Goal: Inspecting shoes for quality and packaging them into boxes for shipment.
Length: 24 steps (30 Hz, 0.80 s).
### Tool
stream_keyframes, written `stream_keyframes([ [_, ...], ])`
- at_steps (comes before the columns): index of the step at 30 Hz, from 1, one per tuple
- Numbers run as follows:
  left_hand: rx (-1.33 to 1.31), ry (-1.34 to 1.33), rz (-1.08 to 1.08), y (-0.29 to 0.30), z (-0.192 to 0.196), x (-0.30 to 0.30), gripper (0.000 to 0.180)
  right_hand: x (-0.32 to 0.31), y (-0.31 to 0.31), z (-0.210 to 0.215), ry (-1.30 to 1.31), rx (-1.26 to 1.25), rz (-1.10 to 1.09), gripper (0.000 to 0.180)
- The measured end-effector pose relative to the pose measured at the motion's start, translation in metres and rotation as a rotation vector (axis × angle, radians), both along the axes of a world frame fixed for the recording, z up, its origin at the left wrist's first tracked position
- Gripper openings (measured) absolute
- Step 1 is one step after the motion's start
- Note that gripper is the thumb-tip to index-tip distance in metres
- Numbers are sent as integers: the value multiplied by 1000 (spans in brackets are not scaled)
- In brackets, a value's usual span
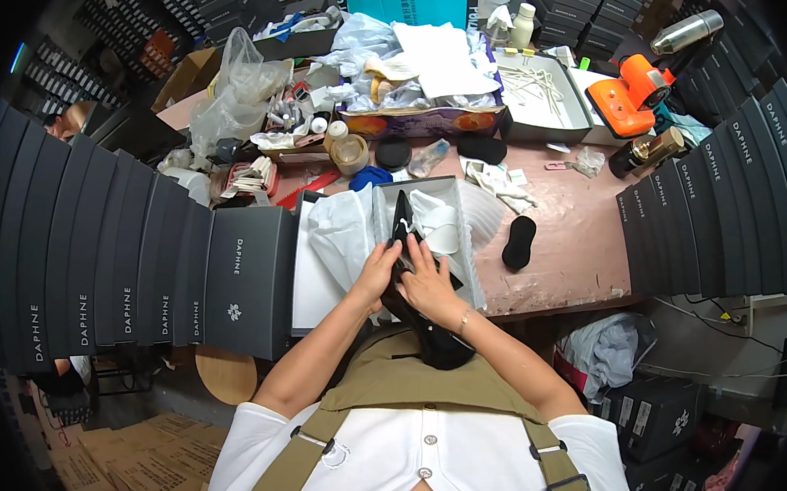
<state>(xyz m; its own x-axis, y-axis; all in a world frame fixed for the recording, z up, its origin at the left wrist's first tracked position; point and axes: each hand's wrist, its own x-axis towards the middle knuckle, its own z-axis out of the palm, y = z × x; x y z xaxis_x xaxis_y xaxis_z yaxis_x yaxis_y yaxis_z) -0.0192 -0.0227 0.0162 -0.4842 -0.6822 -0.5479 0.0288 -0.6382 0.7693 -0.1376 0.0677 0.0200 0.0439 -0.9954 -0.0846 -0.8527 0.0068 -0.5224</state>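
A black pointed shoe (406, 224) lies over the front edge of an open grey shoe box (467, 237) lined with white tissue paper (344, 228). My left hand (378, 272) grips the shoe's left side near the middle. On top of the shoe rests my right hand (427, 284), fingers spread over it. The heel end of the shoe (441, 345) hangs down toward my lap.
A black insole (519, 241) lies on the pink worktable (576, 249) right of the box. Rows of dark shoe boxes (137, 264) stand left and right (735, 196). Behind are plastic bags, small bottles, an orange tool (632, 93) and a metal flask (687, 31).
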Motion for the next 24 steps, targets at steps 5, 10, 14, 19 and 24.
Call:
stream_keyframes([
  [5, -111, -99, 35, -7, -7, 16, 47, 21, -20, -21, -101, 27, -4, 32],
  [10, -66, -19, 56, -2, 3, 20, 51, 19, -20, -10, -184, -86, 74, 29],
  [14, -33, -40, 72, 22, 8, 24, 45, 19, -5, 6, -149, -58, 124, 25],
  [19, -58, 3, 80, 20, 18, 21, 34, 13, 0, 12, -215, -48, 96, 24],
  [24, -147, -8, 32, 14, 19, 18, 40, 18, 1, 17, -335, 159, 57, 26],
])
